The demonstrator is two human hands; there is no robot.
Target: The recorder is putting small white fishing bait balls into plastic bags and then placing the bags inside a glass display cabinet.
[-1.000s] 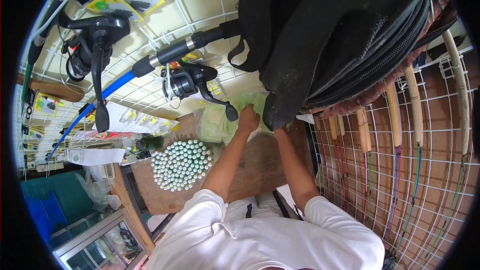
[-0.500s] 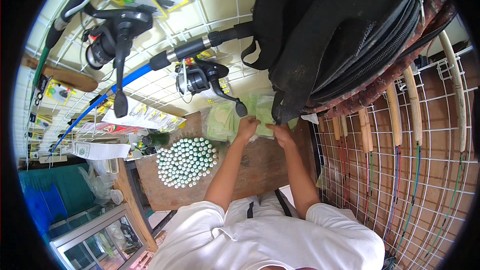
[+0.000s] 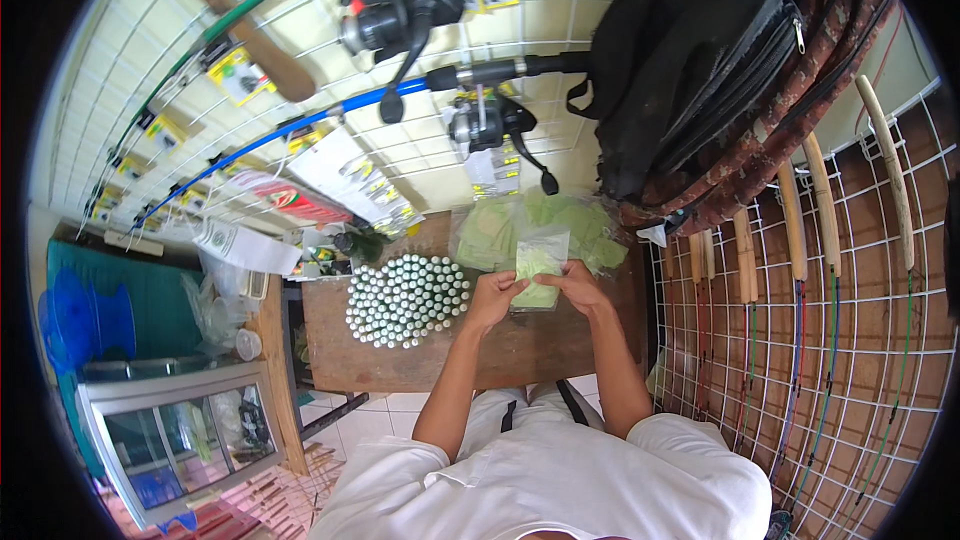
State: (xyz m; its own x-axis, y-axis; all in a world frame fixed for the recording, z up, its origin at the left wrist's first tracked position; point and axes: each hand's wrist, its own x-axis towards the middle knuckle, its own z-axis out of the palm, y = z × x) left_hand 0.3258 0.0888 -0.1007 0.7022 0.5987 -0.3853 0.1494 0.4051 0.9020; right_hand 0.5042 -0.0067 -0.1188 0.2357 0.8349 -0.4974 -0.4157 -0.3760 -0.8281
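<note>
A small clear plastic packet with pale green contents (image 3: 543,252) is pinched between my two hands over the wooden table. My left hand (image 3: 492,300) has its fingers closed on the packet's left side, thumb on top. On the right side, my right hand (image 3: 580,290) grips it the same way, the thumbs nearly meeting. Just beyond lie several similar flat green packets (image 3: 485,235), spread across the far part of the table. To the left of my left hand stands a tight cluster of small bottles or tubes with whitish tops (image 3: 408,300).
The wooden table (image 3: 385,370) ends close to my body. Fishing rods with reels (image 3: 487,125) and a black bag (image 3: 690,70) hang over its far side. Wooden-handled rods (image 3: 795,230) line the wire rack at right. A glass cabinet (image 3: 190,440) stands at lower left.
My hands have drawn the packet nearer and slightly right, off the spread packets, and it now shows upright between them. The view has shifted, bringing the table's near edge and floor into sight.
</note>
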